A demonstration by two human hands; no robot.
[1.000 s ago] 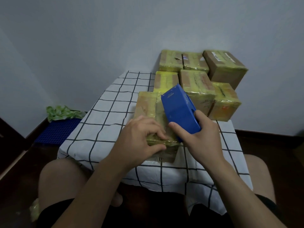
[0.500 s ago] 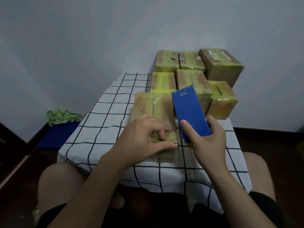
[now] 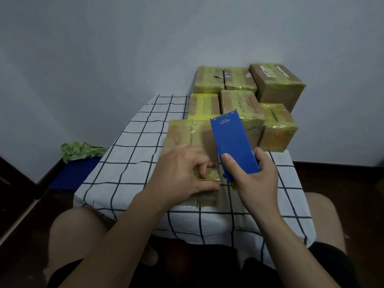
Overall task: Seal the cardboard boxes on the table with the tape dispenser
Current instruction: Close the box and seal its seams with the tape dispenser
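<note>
A flat cardboard box (image 3: pixel 182 134) with yellow tape along its top lies at the near edge of the table (image 3: pixel 124 154). My left hand (image 3: pixel 182 173) rests on its near end, fingers curled against the taped top and thumb along the front edge. My right hand (image 3: pixel 255 175) grips a blue tape dispenser (image 3: pixel 232 144), held just right of the box and tilted up and away from me. A bit of yellow tape shows under the dispenser's lower end.
Several taped cardboard boxes (image 3: pixel 243 104) are packed together at the back right of the table, against the wall. The checked cloth shows bare on the left half. A blue mat (image 3: pixel 74 175) and green leaves (image 3: pixel 79 150) lie on the floor at left. My knees are under the table's front edge.
My right hand has swung the dispenser from lying over the box's near right part to a position beside it, pointing more straight away. My left hand stays on the box's near end.
</note>
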